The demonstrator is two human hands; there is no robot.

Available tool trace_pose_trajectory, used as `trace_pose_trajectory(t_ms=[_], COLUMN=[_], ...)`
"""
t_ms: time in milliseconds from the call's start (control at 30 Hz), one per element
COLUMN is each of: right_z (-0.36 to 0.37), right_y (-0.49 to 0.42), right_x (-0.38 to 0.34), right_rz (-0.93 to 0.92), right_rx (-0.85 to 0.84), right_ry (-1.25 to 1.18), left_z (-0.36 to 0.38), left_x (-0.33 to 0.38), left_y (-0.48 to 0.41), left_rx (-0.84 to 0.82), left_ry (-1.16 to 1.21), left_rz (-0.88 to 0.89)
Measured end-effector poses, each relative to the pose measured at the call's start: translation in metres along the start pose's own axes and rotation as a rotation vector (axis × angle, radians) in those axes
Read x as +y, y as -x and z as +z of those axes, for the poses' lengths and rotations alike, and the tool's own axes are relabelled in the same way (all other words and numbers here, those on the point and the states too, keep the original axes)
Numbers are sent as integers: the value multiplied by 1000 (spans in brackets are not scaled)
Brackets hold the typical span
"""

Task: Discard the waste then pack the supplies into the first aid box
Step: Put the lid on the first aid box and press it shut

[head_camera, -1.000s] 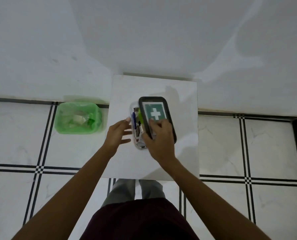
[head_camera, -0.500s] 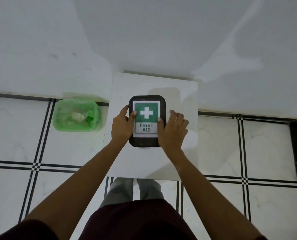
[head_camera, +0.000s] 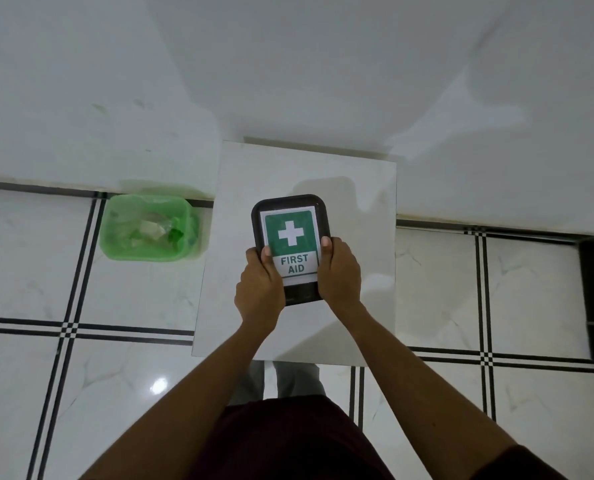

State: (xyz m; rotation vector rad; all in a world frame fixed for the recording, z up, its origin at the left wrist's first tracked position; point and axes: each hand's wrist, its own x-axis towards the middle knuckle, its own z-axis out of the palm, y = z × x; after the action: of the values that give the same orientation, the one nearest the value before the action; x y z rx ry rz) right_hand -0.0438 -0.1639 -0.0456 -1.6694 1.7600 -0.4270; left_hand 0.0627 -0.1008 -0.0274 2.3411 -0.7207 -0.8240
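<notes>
The first aid box (head_camera: 290, 233) rests on the small white table (head_camera: 357, 237), covered by its dark lid with a green cross label reading FIRST AID. My left hand (head_camera: 259, 289) grips the lid's near left edge, thumb on top. My right hand (head_camera: 338, 275) grips the near right edge the same way. The box's contents are hidden under the lid. A green waste bin (head_camera: 148, 228) stands on the floor left of the table, with crumpled wrappers inside.
The table stands against a white wall, with its near edge just above my legs. White floor tiles with black stripes spread to both sides. A dark floor border runs along the far right.
The lid went from tilted over the open box to lying flat on it. Both hands slid toward me along its sides to the near corners.
</notes>
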Motion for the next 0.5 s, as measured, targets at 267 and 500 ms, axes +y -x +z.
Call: trace_pose_trajectory(t_ms=[267, 500], right_z=[2, 7], right_y=[-1, -2], right_x=[5, 6], right_rz=[-44, 21], right_rx=[-40, -1], right_ry=[-87, -80], left_z=[-1, 0], left_x=[0, 5], left_y=[-9, -19], left_rx=[-46, -92], left_ry=[-8, -73], left_rz=[49, 55])
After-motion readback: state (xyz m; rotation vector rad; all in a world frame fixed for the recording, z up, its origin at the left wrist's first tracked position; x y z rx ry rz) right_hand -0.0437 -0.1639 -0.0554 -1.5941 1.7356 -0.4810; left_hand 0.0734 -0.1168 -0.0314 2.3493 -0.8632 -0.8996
